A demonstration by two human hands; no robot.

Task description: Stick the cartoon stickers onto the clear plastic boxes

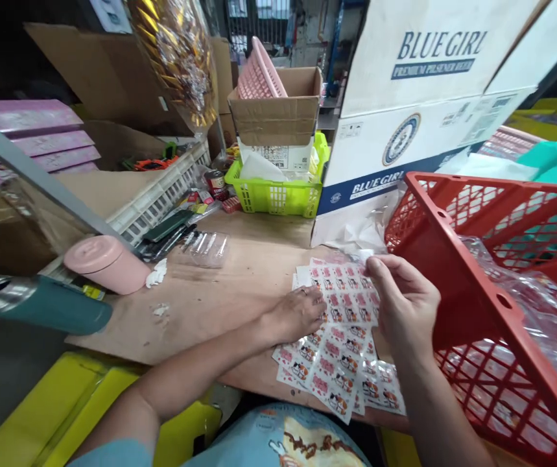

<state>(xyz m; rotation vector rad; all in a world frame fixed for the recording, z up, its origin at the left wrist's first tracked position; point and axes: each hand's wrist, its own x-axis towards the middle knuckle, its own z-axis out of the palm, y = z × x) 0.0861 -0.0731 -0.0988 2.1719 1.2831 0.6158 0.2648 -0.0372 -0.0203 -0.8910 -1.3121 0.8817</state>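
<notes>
Several sticker sheets (345, 295) printed with cartoon cats and pink motifs lie overlapping on the wooden table (249, 259). My left hand (300, 312), a ring on one finger, lies with its fingers flat on the left side of the top sheet. At that sheet's upper right corner, the thumb and forefinger of my right hand (407, 301) are pinched on a small white piece of paper (366, 254). Whether this piece is joined to the sheet cannot be made out. More sheets (334, 370) fan out toward the table's front edge.
A red crate (473, 285) holding clear plastic packs stands close on the right. Behind are a white carton (380, 130) and a lime-green basket (278, 198). To the left lie a pink cup (106, 263), a teal tumbler (49, 305) and a clear plastic tray (207, 250).
</notes>
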